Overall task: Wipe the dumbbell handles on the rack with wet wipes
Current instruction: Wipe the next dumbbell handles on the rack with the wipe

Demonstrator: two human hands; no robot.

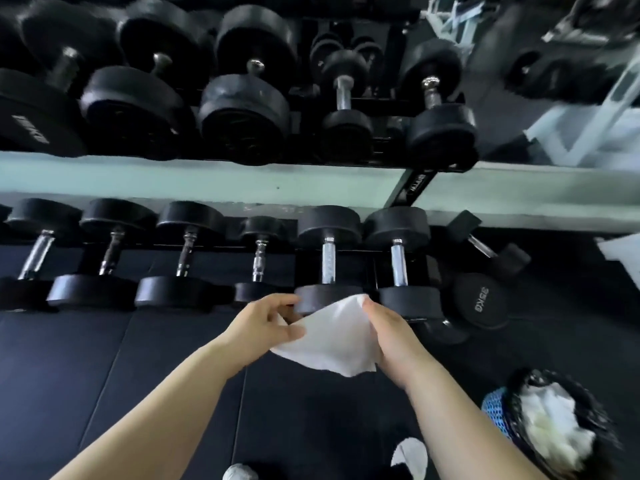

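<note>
Dumbbell handles of knurled chrome (328, 263) lie in a row on the lower tier of the pale green metal rack (207, 183), each bar spanning two black round rubber heads (329, 221) so that the bare metal faces up and is easy to reach from above. The white wet wipe (329, 344) is held just in front of the near head of one lower dumbbell, stretched into a loose sheet between both hands; the left hand (266, 323) pinches its left edge between thumb and curled fingers; the right hand (388, 337) grips its right edge, fingers folded round the cloth. I judge the sheet is being spread or refolded so that a broad damp face can wrap the bar beyond it; neither hand touches a handle, so the wiping stroke on this bar is not yet begun. Low on the right stands a blue mesh bin (495, 414) lined in black and holding crumpled white stuff, probably spent wipes, though blur makes that uncertain; it sits near, likely so that a used sheet can be dropped without stepping away. Black rubber floor mats (104, 375) lie below the rack.
</note>
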